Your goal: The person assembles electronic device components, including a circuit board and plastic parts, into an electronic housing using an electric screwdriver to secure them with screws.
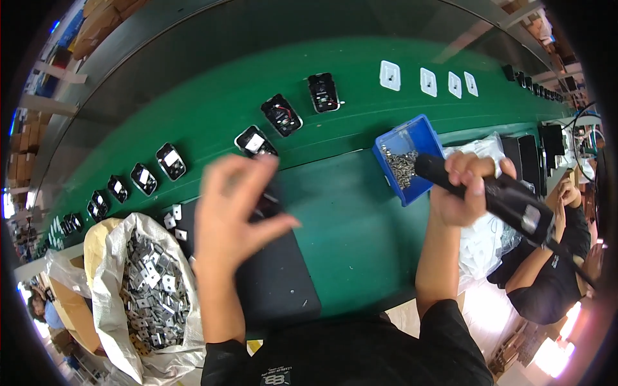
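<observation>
My right hand (465, 193) is wrapped round a black electric screwdriver (519, 209), its cord trailing off at the lower right. Beside the screwdriver's dark front end stands a blue bin (393, 168) with many small metal screws (400, 166). Somewhat blurred, my left hand (225, 206) is open over the black mat (277, 276), thumb stretched away from the fingers. Just beyond its fingertips lies a black device housing (256, 140) with a white part in it. A dark thing under this hand is mostly hidden.
Open black housings (281, 114) line the green belt (212, 122), with white covers (389, 76) farther right. At the left stands a sack (106, 283) of small metal plates (154, 283). White parts in plastic bags (479, 251) lie right, near another person (547, 276).
</observation>
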{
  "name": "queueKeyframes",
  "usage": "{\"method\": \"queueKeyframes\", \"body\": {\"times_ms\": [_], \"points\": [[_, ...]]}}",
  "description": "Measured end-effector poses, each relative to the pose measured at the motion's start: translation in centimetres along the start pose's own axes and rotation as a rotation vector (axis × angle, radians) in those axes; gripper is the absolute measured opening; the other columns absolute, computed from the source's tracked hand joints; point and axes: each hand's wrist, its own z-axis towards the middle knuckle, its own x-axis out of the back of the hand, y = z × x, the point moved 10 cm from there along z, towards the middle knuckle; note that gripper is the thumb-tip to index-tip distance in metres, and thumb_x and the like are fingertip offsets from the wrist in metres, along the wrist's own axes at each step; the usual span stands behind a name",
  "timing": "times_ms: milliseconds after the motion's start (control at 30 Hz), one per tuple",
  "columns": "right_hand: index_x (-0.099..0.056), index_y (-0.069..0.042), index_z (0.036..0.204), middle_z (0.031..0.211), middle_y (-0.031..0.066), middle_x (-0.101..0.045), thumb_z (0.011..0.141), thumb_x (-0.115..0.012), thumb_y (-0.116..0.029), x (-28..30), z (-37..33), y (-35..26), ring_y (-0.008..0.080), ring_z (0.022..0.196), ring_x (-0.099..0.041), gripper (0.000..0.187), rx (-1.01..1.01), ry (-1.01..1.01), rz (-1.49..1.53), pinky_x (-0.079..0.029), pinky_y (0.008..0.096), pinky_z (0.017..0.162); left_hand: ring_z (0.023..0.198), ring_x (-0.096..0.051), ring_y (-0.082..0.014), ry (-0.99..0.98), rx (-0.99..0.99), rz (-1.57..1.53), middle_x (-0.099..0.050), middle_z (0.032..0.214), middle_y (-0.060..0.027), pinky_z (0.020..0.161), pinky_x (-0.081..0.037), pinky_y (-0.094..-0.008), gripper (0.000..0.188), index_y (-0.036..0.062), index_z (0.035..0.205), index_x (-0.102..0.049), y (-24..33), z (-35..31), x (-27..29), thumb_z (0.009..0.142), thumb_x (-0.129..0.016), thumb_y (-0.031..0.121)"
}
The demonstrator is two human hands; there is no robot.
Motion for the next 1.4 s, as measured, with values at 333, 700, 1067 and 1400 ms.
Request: {"method": "queueKeyframes", "body": {"times_ms": [333, 700, 1067, 1400], "points": [[-0.043, -0.014, 0.127, 0.073, -0.0018, -0.044, 0.084, -0.063, -0.019, -1.2, -3.8, -8.6, 0.0106, 0.06, -0.044, 0.048, 0.125, -0.105, 0.01, -0.036, 0.028, 0.062, 0.107, -0.051, -0.028, -0.314, -0.162, -0.111, -0.049, 0.118, -0.013, 0.097, -0.039, -0.0413, 0.08, 0.0117, 0.129, -0.054, 8.3, -6.2, -8.5, 0.058, -0.084, 0.033], [-0.048, -0.016, 0.123, 0.073, -0.0039, -0.048, 0.081, -0.065, -0.02, -1.5, -4.2, -11.2, 0.0086, 0.058, -0.045, 0.046, 0.175, -0.156, 0.071, -0.037, 0.025, 0.062, 0.103, -0.054, -0.0281, 0.148, 0.584, 0.813, -0.062, 0.108, -0.0083, 0.088, -0.036, -0.0457, 0.03, 0.0057, 0.099, -0.069, -10.1, -10.0, 7.9, 0.075, -0.075, 0.023], [-0.045, -0.015, 0.116, 0.068, -0.0041, -0.051, 0.076, -0.07, -0.016, -2.4, -4.0, -11.3, 0.0079, 0.056, -0.051, 0.047, 0.21, -0.202, 0.198, -0.041, 0.0221, 0.059, 0.1, -0.057, -0.0232, 0.055, 0.538, 0.667, -0.068, 0.104, -0.0007, 0.088, -0.032, -0.0431, 0.017, 0.0128, 0.099, -0.07, -9.1, -11.2, 3.7, 0.082, -0.066, 0.014], [-0.048, -0.015, 0.121, 0.074, 0.0003, -0.062, 0.076, -0.073, -0.011, -2.9, -3.4, -12.0, 0.0108, 0.058, -0.061, 0.052, 0.2, -0.267, 0.218, -0.053, 0.0216, 0.056, 0.069, -0.06, -0.0164, 0.047, 0.707, 0.042, -0.066, 0.082, -0.0074, 0.064, -0.048, -0.0287, 0.02, 0.001, 0.091, -0.068, -7.2, -11.6, -0.3, 0.073, -0.075, 0.001]]}}
